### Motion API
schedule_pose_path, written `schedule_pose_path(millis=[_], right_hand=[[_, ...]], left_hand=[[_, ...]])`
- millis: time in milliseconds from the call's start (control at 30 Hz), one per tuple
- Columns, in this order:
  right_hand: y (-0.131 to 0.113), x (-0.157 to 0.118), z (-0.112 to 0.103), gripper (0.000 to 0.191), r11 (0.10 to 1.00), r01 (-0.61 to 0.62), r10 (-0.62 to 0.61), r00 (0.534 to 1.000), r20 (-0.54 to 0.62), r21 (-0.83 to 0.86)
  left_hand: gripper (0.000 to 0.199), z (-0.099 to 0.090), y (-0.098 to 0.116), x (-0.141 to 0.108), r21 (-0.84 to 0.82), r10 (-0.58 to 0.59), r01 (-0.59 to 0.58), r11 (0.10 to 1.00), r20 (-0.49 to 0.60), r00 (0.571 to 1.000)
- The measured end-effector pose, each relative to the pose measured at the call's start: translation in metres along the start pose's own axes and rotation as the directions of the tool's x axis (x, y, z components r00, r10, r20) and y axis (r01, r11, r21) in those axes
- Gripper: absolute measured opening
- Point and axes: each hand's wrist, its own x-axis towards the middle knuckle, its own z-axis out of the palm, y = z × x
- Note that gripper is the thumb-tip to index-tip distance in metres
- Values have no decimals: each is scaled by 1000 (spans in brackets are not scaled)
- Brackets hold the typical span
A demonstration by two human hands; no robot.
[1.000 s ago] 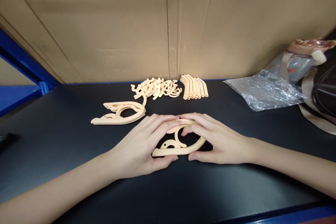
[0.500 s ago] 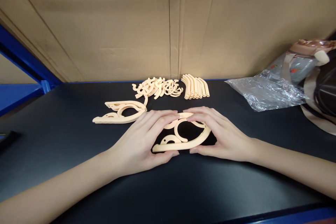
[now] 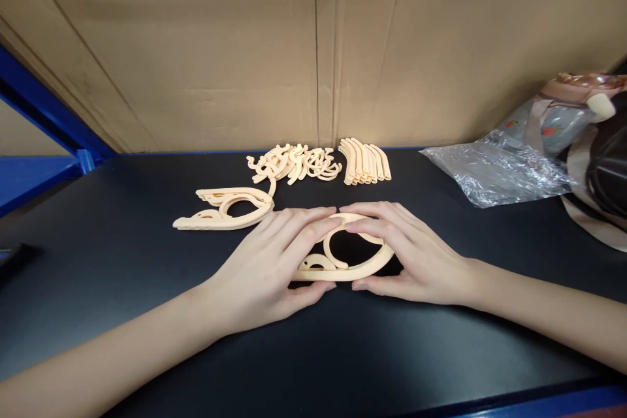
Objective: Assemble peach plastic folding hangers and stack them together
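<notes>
A cream plastic folding hanger (image 3: 365, 269), folded up with its two curved arms close around a round opening, lies flat on the black tabletop between my hands. My left hand (image 3: 267, 264) grips its left end, fingers over the far arm and thumb against the near edge. At the right end, my right hand (image 3: 421, 255) holds it the same way. My fingers cover parts of both ends. Beyond my left hand rests a small stack of similar folded hangers (image 3: 215, 225), with a hook sticking out.
Toward the back lie a pile of loose cream hooks (image 3: 296, 163) and a row of curved hanger arms (image 3: 363, 164). A crinkled clear plastic bag (image 3: 504, 170) and a strapped bottle (image 3: 563, 117) are at the right. Cardboard (image 3: 220, 46) stands behind the table (image 3: 313, 359).
The two hanger arms have been pressed closer together, and my fingers have come nearer each other over the far arm. The stack and loose parts have stayed put.
</notes>
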Motion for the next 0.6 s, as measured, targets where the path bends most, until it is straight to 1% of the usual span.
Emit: schedule_pose_path(millis=[67, 133, 200, 300, 400, 533, 600], right_hand=[[0, 0, 0, 53, 1000, -4, 4, 1000, -27, 3], [0, 1, 0, 40, 1000, -16, 15, 999, -38, -8], [-1, 2, 1, 34, 999, -34, 34, 999, -5, -20], [-2, 4, 2, 33, 999, -46, 46, 997, 59, -3], [-3, 5, 2, 30, 999, -33, 31, 995, 90, 18], [-4, 5, 1, 30, 997, -55, 50, 993, 107, 47], [-4, 6, 1, 32, 996, -67, 59, 992, 112, 63]], left_hand=[[56, 0, 1, 1, 33, 1, 0, 999, -22, 1000], [55, 0, 2, 1, 78, 10, -5, 997, -58, 998], [54, 0, 3, 2, 100, 30, -21, 995, -88, 996], [52, 2, 4, 2, 71, 61, -55, 996, -92, 994], [39, 3, 3, 3, 24, 82, -80, 996, -76, 994], [13, 3, 1, 3, 32, 117, -115, 993, -58, 991], [8, 3, 0, 3, 32, 126, -125, 992, -57, 990]])
